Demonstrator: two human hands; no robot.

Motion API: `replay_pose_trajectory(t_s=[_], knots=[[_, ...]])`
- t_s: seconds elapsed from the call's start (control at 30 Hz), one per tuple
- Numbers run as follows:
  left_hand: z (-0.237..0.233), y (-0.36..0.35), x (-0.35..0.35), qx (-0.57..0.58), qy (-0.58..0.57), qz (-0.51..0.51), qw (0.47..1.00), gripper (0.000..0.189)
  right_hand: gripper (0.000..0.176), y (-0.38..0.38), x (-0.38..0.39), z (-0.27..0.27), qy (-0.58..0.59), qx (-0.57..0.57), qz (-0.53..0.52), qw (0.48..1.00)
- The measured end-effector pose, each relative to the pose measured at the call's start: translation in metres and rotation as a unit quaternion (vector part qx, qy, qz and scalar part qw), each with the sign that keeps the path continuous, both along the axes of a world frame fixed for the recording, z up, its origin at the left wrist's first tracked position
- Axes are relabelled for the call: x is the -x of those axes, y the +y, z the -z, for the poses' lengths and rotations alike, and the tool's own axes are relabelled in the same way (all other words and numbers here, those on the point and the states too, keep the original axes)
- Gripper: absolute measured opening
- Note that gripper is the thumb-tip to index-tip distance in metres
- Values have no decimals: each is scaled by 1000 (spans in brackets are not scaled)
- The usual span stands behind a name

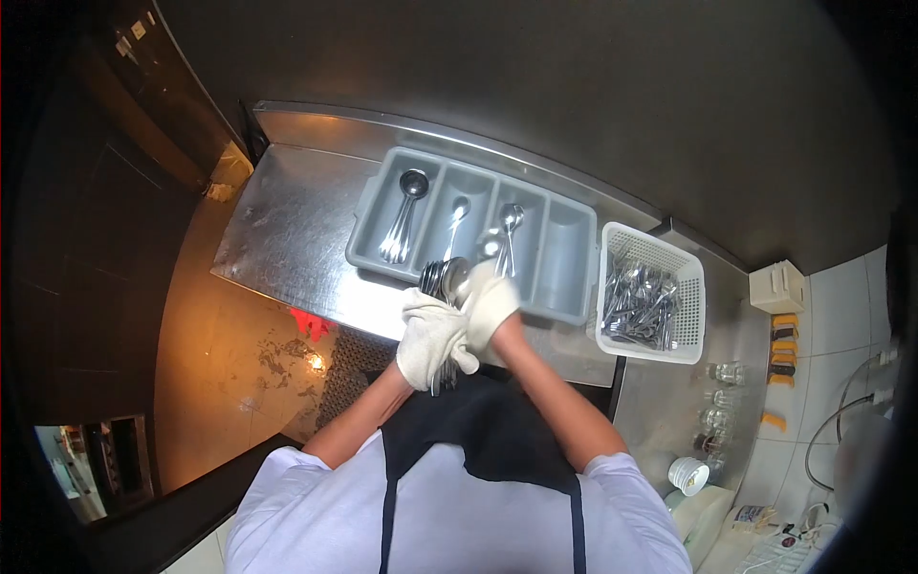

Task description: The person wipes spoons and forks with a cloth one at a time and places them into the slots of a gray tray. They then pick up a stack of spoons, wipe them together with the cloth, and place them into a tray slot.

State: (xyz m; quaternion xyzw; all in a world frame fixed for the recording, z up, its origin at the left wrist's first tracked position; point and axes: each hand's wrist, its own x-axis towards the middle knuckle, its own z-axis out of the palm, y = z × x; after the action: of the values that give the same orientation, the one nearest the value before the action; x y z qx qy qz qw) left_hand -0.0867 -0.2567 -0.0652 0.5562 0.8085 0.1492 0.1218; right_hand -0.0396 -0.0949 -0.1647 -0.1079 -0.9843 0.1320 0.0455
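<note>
My left hand (426,342), in a white knit glove, is closed round a bundle of spoons (455,278). Their heads point up toward the tray and their handles stick out below the glove. My right hand (490,304), gloved too, is crossed close against the left at the bundle's right side; its fingers are smeared by motion. Just beyond both hands lies a grey cutlery tray (474,169) with four long compartments. Round-bowled spoons (405,215) lie in its leftmost compartment, smaller spoons (458,218) in the second, and more spoons (512,225) in the third.
A white perforated basket (699,320) heaped with mixed cutlery (643,301) stands right of the tray. Glasses (724,373) and white bowls (688,474) line the right-hand counter. The steel counter (289,215) stretches left, with a red object (309,323) below its edge.
</note>
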Motion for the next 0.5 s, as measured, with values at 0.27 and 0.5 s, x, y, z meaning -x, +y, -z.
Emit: replay_pose_trajectory(t_s=[0.27,0.5], knots=[[7,0,5,55,134,4,989,22,15,20,-15,14,40,650,211,729],[18,2,9,-18,-43,61,997,24,52,20,13,-40,2,-69,-85,994]])
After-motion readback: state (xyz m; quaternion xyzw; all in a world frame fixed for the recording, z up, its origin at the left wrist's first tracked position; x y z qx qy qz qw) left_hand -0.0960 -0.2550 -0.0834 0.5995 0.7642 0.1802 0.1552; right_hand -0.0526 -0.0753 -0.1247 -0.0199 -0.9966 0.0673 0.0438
